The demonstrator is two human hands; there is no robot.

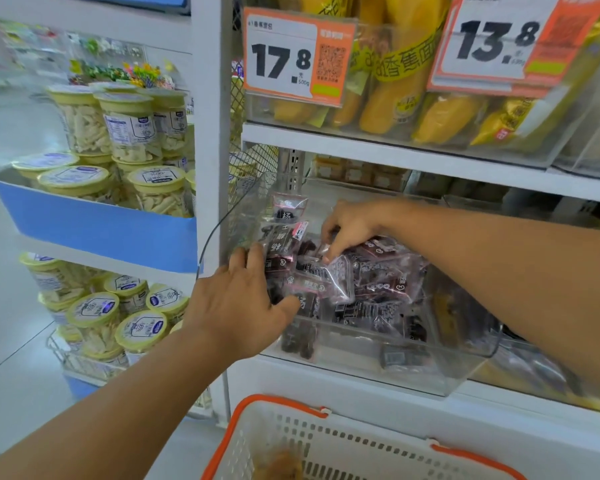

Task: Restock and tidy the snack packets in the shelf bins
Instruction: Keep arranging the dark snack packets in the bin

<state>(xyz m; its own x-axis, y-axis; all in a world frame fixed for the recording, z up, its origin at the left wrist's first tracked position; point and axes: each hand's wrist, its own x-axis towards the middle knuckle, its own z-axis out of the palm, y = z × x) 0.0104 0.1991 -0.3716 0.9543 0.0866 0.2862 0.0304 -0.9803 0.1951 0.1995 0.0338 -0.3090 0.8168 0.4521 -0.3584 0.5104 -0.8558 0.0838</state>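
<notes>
Two hands work inside one clear plastic bin (440, 368) on the middle shelf (326, 379), at the shelf's left end beside the white upright (207, 133). The left hand (239, 303) lies at the bin's front-left corner with fingers spread fairly straight against the dark snack packets (378, 282), its thumb pressing one packet; its fingertips are hidden among the wrappers. The right hand (347, 226) reaches in from the right edge, fingers curled down, pinching the corner of a packet near the pile's top. Print on the wrappers is too blurred to read. Above, yellow banana-shaped bread packs (388, 109) sit behind price tags (291, 57) reading 17.8 and 13.8. A white basket with orange handles (326, 445) is cut off by the bottom edge, its contents indistinct. Lidded snack tubs (129, 133) fill the left-hand rack.
</notes>
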